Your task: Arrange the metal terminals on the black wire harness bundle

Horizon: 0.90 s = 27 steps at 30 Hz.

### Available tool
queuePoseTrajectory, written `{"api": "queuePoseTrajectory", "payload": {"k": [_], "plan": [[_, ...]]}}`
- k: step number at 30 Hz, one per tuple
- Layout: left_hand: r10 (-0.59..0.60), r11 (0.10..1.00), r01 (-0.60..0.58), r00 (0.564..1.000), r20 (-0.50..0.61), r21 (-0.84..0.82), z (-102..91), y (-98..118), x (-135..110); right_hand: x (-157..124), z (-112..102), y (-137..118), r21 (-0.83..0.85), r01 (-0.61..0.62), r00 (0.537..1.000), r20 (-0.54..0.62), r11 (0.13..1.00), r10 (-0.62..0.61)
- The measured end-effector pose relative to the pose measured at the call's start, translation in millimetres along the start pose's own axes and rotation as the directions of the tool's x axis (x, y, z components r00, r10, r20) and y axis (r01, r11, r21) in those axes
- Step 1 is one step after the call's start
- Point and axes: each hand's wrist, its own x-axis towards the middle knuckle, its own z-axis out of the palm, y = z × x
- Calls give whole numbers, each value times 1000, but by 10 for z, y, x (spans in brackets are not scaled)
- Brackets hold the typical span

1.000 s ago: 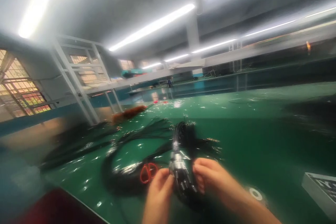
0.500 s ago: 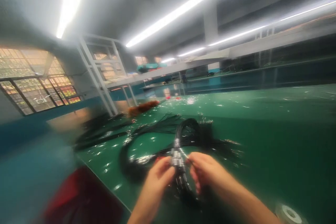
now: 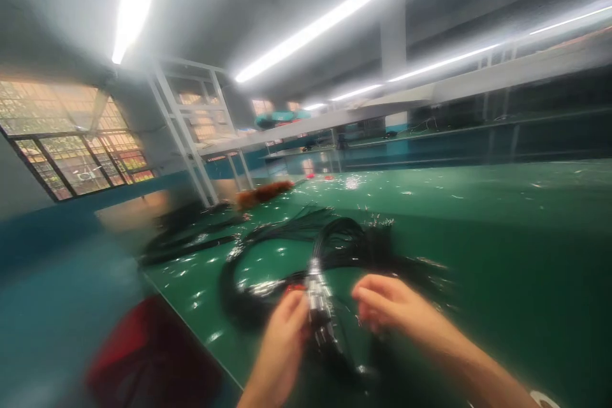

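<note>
A curved bundle of black cables (image 3: 339,229) lies on the green tabletop, with a band of shiny silver-grey pieces (image 3: 316,287) around its middle; blur hides what these are. My left hand (image 3: 285,328) is closed on the bundle's left side at that band, thumb toward me. A small red thing (image 3: 294,289) shows just beyond its fingers. To the right, apart from the bundle, my right hand (image 3: 389,301) hovers with its fingers curled together. Whether a thin piece is pinched in them cannot be made out.
More black cables (image 3: 186,243) lie at the table's left side, near an orange-brown bundle (image 3: 265,192). A red stool-like object (image 3: 129,344) stands beyond the left edge of the green table (image 3: 516,255). A white roll (image 3: 544,400) is partly visible at bottom right.
My right hand has moved right, away from the silver-grey band it was touching. My left hand stays on the bundle, slightly lower. The view has shifted a little.
</note>
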Motion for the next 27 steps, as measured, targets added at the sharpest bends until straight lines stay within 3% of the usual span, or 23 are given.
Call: {"api": "queuePoseTrajectory", "payload": {"k": [3, 6, 9, 14, 17, 20, 24, 27], "plan": [[-14, 1000, 14, 1000, -9, -24, 1, 24, -7, -3, 149, 48, -17, -6, 997, 78, 1000, 7], [-21, 999, 20, 999, -33, -38, -9, 44, 14, 10, 199, 44, -80, 28, 999, 30, 996, -25], [-36, 998, 36, 999, -9, -61, 19, 32, 43, 15, 86, 19, -139, 43, 995, -80, 989, -54], [-56, 986, 61, 998, 36, -153, 167, -47, 59, -18, -138, -13, -50, -14, 996, -87, 999, 10], [-67, 981, 74, 997, 43, -181, 193, -151, 103, -51, -188, -15, -18, -27, 999, -24, 999, 27], [-82, 984, 85, 996, 23, -155, 136, -290, 176, -80, -186, 7, -24, -13, 994, 110, 1000, 16], [50, 999, -51, 997, -62, -7, 35, -419, 210, -92, -109, 54, -39, -18, 970, 242, 999, 27], [78, 997, -78, 997, -18, -10, -36, -475, 191, -34, 24, 163, -96, 13, 964, 266, 995, 13]]}}
